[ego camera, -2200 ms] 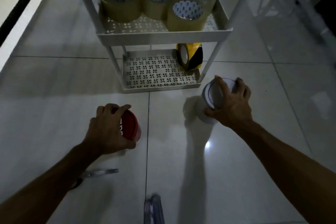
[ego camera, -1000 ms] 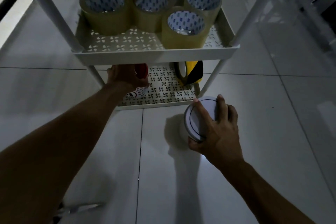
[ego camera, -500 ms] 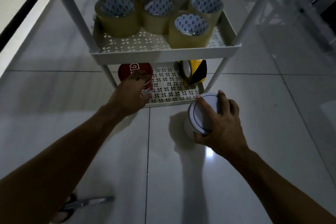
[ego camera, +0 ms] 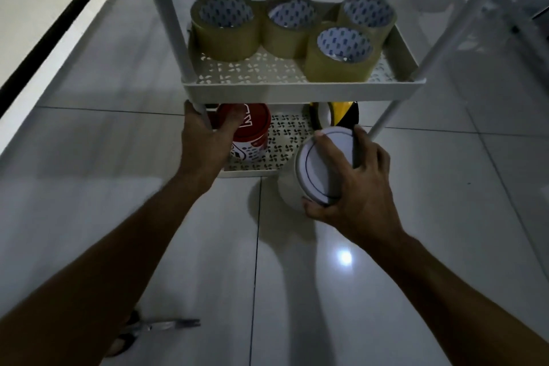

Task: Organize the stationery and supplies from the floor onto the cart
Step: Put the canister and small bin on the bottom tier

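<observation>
Now left hand (ego camera: 205, 142) fingers curled touching red-lidded jar (ego camera: 251, 134), right hand (ego camera: 356, 190) fingers wrapped gripping white container (ego camera: 318, 169)

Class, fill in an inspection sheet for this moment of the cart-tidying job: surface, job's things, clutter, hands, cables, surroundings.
Surface: glossy tiled floor, dimly lit.
Job's things: white cart; four brown tape rolls on its upper shelf; red-lidded tub and black-and-yellow tape roll on its bottom shelf; white-lidded tub in hand; scissors on the floor.
Clutter: nothing seen.
Hands: left hand on the red-lidded tub, whether gripping unclear; right hand grips the white-lidded tub in front of the bottom shelf.
Cables: nothing seen.
Surroundings: pale wall with dark strip to the left.
</observation>
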Demonstrator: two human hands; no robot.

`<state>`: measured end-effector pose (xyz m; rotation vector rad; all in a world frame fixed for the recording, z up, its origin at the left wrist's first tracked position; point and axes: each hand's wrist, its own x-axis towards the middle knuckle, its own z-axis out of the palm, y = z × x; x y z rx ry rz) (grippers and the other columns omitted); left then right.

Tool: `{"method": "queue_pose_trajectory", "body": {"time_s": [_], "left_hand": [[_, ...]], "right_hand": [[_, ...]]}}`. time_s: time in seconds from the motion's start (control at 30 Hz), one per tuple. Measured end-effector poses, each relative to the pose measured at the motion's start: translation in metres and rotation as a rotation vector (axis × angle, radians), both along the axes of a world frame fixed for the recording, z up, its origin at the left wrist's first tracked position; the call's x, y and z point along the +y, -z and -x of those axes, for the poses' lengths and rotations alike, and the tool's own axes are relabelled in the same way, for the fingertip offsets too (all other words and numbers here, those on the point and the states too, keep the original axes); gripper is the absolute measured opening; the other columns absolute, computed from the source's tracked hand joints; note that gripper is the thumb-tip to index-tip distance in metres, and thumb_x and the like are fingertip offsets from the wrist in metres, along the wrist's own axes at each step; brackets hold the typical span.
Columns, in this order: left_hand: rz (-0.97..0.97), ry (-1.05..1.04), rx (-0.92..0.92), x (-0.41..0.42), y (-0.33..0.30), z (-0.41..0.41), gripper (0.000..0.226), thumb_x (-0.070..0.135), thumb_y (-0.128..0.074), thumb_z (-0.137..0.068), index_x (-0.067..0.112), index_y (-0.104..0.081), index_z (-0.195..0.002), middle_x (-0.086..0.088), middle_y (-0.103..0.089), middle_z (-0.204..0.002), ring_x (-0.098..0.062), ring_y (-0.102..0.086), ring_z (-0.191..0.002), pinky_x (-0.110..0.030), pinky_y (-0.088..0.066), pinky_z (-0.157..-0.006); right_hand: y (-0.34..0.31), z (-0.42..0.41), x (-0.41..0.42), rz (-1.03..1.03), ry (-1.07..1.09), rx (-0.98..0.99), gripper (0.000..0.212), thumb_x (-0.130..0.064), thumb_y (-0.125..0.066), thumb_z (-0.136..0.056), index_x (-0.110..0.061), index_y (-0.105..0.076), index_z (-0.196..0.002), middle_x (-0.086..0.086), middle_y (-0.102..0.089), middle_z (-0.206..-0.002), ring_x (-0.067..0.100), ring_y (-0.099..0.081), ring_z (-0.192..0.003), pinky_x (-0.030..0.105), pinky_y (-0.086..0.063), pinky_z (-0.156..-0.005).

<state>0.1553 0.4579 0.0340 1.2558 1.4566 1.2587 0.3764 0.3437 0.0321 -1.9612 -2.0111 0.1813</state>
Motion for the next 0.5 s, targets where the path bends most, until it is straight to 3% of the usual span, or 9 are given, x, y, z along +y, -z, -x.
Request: {"method": "queue_pose_trajectory", "body": {"time_s": [0.07, 0.17, 0.27, 0.37, 0.5], "left_hand": [[0.043, 0.021, -0.105, 0.003, -0.001, -0.001, 0.031, 0.030, -0.063, -0.089, 0.014, -0.054, -0.114, 0.005, -0.068, -0.107, -0.006, -0.066, -0.099, -0.015, -0.053, -0.074], [0.031, 0.056, -0.080, 0.003, 0.008, 0.006, 0.011, 0.022, -0.064, -0.090, 0.021, -0.054, -0.086, 0.007, -0.067, -0.089, -0.005, -0.067, -0.091, -0.023, -0.055, -0.077], [0.019, 0.077, -0.028, 0.007, 0.013, 0.010, 0.028, 0.008, -0.068, -0.083, 0.024, -0.048, -0.072, 0.008, -0.061, -0.073, -0.007, -0.066, -0.079, -0.029, -0.055, -0.077], [-0.005, 0.112, 0.031, 0.010, 0.017, 0.012, 0.034, 0.000, -0.067, -0.080, 0.025, -0.048, -0.070, 0.009, -0.060, -0.070, -0.007, -0.066, -0.076, -0.029, -0.056, -0.077], [-0.006, 0.093, 0.055, 0.012, 0.018, 0.012, 0.037, -0.007, -0.062, -0.080, 0.022, -0.044, -0.065, 0.013, -0.059, -0.055, 0.002, -0.063, -0.064, -0.014, -0.052, -0.064]], "right_hand": [[-0.004, 0.006, 0.013, -0.061, 0.024, 0.026, 0.113, -0.060, -0.081, -0.057, -0.041, -0.019, -0.150, 0.011, -0.004, -0.158, 0.038, -0.009, -0.139, 0.056, -0.038, -0.101], [-0.005, 0.015, 0.038, -0.110, 0.038, 0.005, 0.114, -0.058, -0.082, -0.055, -0.039, -0.022, -0.150, 0.012, -0.011, -0.156, 0.037, -0.013, -0.140, 0.055, -0.038, -0.103], [0.001, 0.022, 0.066, -0.104, 0.075, -0.009, 0.115, -0.060, -0.082, -0.053, -0.041, -0.019, -0.148, 0.013, -0.019, -0.153, 0.038, -0.018, -0.139, 0.054, -0.040, -0.105], [0.007, 0.028, 0.091, -0.177, 0.064, 0.007, 0.109, -0.052, -0.086, -0.053, -0.027, -0.029, -0.142, 0.019, -0.038, -0.144, 0.043, -0.031, -0.134, 0.055, -0.040, -0.103], [0.009, 0.030, 0.115, -0.062, 0.033, 0.043, 0.074, -0.040, -0.083, -0.068, -0.007, -0.048, -0.125, 0.024, -0.054, -0.128, 0.043, -0.047, -0.125, 0.053, -0.041, -0.104]]}}
